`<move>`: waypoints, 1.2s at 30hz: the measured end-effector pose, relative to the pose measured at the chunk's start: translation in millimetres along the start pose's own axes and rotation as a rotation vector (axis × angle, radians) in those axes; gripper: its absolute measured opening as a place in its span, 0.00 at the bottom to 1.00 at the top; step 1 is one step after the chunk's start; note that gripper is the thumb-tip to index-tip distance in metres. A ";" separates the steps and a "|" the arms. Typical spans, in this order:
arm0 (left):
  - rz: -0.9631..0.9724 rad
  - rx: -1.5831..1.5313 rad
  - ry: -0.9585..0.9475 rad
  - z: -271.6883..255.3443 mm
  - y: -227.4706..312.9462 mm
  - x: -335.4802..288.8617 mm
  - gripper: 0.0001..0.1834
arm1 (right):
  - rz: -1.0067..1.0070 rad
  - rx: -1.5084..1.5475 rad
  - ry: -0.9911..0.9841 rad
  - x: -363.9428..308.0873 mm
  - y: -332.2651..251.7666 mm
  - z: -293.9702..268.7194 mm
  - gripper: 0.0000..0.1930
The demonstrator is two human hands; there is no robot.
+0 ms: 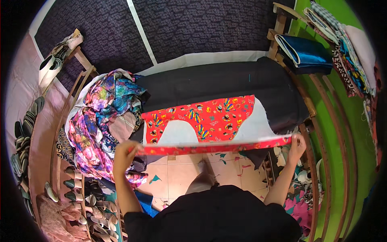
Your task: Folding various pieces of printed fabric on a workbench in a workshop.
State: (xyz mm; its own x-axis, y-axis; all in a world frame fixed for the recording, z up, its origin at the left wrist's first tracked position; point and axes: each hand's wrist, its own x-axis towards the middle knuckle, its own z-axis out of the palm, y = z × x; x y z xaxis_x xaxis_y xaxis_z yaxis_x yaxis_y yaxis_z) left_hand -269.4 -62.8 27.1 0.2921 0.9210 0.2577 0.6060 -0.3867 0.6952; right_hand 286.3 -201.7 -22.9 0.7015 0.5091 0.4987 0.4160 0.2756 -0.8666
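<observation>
A long strip of red patterned fabric (217, 149) is stretched level in front of me, its upper edge white. My left hand (128, 152) pinches its left end and my right hand (297, 146) pinches the right end. Just beyond it, a larger red printed fabric piece (215, 115) with colourful motifs lies on the table. White fabric (177, 132) shows inside its curved cut-outs. Black cloth (213, 80) covers the tabletop underneath. The strip hides the near edge of the table.
Crumpled floral fabric (96, 125) is heaped at the table's left. Folded blue velvety cloth (304, 50) rests on the wooden frame at the far right. Shoes (100, 218) fill racks on the left. Scraps lie on the tiled floor (177, 175), and wooden rails (322, 129) run along the right.
</observation>
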 end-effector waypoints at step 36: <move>0.219 0.523 -0.326 237.5 -1.3 162.6 0.31 | -0.243 -0.894 -0.953 -7.3 51.9 256.3 0.30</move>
State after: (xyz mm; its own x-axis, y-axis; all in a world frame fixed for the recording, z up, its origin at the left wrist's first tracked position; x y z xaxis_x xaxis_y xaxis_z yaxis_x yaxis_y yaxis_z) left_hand -47.0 76.3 -91.4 0.6092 0.7888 0.0822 0.7630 -0.6112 0.2102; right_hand 154.5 17.9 -76.2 0.0312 0.9931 0.1129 0.9643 -0.0002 -0.2647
